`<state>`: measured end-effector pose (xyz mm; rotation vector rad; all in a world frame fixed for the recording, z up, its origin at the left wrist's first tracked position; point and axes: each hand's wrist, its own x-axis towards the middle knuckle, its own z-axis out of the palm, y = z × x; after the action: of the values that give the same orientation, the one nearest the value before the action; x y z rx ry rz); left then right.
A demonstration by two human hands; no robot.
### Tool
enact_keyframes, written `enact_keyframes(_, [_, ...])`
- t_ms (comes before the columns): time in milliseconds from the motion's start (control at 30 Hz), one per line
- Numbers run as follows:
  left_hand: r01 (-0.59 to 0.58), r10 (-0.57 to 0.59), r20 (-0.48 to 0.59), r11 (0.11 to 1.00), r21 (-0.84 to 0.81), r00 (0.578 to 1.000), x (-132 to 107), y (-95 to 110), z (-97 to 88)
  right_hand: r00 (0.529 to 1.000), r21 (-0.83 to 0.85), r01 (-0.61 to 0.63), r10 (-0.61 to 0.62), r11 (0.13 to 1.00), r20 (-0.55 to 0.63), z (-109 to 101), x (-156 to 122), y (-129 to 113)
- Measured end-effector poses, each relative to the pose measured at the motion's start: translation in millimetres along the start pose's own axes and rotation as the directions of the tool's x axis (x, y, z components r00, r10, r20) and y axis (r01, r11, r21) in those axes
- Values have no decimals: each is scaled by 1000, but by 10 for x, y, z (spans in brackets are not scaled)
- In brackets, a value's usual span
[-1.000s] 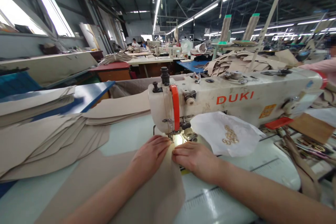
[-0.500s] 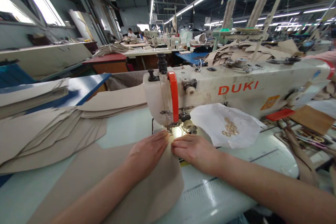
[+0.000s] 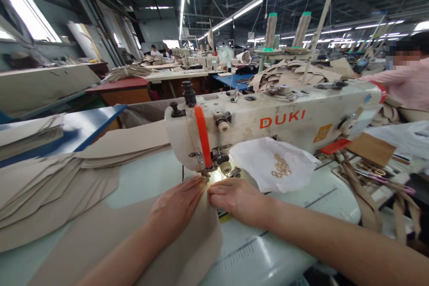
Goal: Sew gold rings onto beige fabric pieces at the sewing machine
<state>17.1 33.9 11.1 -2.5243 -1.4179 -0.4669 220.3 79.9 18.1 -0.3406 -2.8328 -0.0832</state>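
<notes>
Under the presser foot [image 3: 207,178] of a white sewing machine [image 3: 241,127] lies a beige fabric panel [image 3: 199,248]. My left hand [image 3: 174,203] rests flat on the panel, its fingers stretched toward the lit needle area. Opposite it, my right hand [image 3: 239,199] has its fingers bent together on the panel's right edge, close to the foot. The fingertips of both hands nearly meet there and partly hide the stitching spot. Behind my right hand, a white sheet [image 3: 246,161] carries several gold-coloured metal rings [image 3: 280,165].
Stacked beige panels [image 3: 63,192] fan out on the left. Scissors [image 3: 392,183], straps [image 3: 360,196] and a red tray [image 3: 335,146] lie at the right. Thread cones [image 3: 271,31] stand behind the machine. A person in a pink top [image 3: 410,78] sits beyond it.
The view has swung to the right, so the machine and hands appear further left and more of the person in pink shows. Both hands keep their places beside the presser foot.
</notes>
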Motion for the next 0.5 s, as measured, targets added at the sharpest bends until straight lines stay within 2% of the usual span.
enact_keyframes(167, [8,-7,-49,1000,23,999,2,-29,35,1000,8,-12,12,1000,-1,18,6,16])
enact_keyframes(367, [54,-54,-44,999,-2,998,7,-35,42,1000,18,-22,22,1000,1,22,17,22])
enact_keyframes(500, [39,-37,-43,999,29,998,-8,-15,33,1000,11,-10,10,1000,-7,26,11,8])
